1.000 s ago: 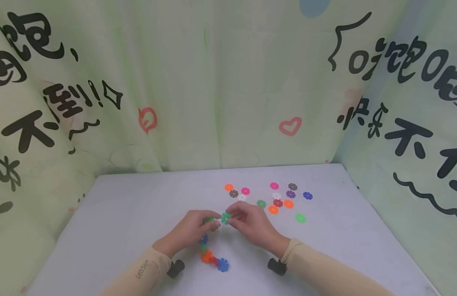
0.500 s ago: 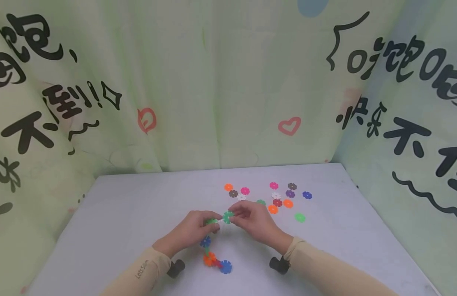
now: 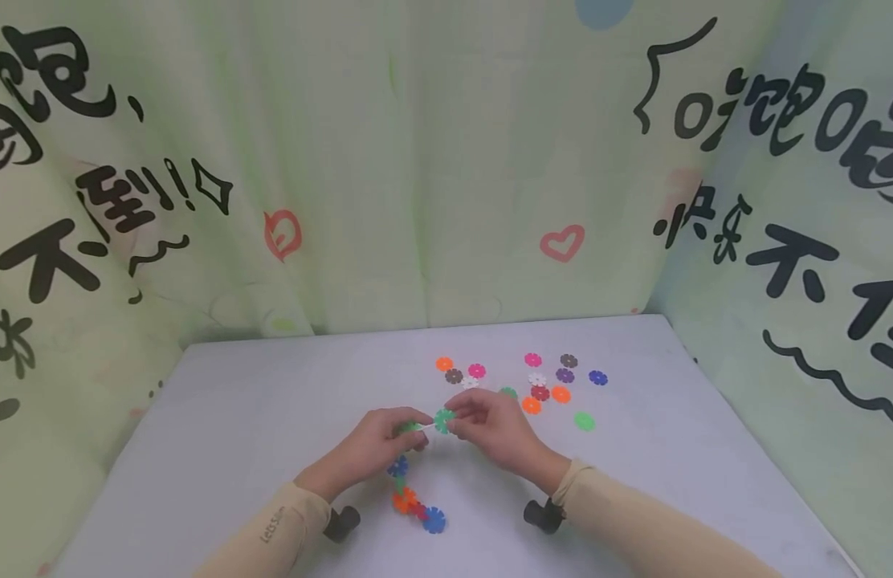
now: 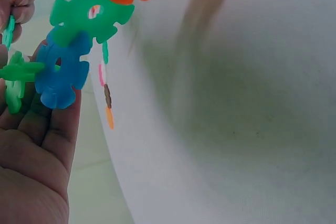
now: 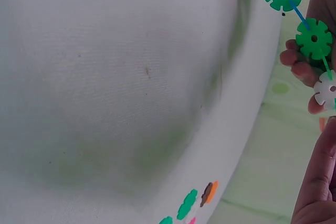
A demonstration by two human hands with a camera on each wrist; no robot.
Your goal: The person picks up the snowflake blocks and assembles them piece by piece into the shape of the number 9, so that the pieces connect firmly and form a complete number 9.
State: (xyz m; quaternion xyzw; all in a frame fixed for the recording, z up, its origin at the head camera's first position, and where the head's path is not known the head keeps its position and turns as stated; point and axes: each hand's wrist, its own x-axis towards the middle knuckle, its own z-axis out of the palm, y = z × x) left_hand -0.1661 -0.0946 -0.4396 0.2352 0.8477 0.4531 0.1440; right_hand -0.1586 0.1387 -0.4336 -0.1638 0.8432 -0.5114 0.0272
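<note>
My left hand [image 3: 377, 445] pinches a white snowflake disc [image 5: 325, 90], seen edge-on between the hands in the head view, at the end of a chain of interlocked discs. A green disc [image 5: 314, 39] and a blue disc [image 4: 60, 72] follow near the fingers. Lower in the chain hang an orange disc [image 3: 405, 502], a red disc [image 3: 419, 511] and another blue disc [image 3: 434, 520] at the end. My right hand [image 3: 500, 425] pinches a teal-green disc [image 3: 443, 420] at the white disc's edge. Whether their slots are fully joined I cannot tell.
Loose discs lie on the white table [image 3: 258, 433] beyond the right hand, among them a blue disc [image 3: 598, 377], a light green disc [image 3: 584, 421] and an orange disc [image 3: 444, 364]. A printed curtain [image 3: 360, 160] encloses the back and sides.
The teal-green disc has shifted slightly right from the left fingertips, and more of the white disc shows between the hands. The hanging chain sways a little. Both hands otherwise keep their places.
</note>
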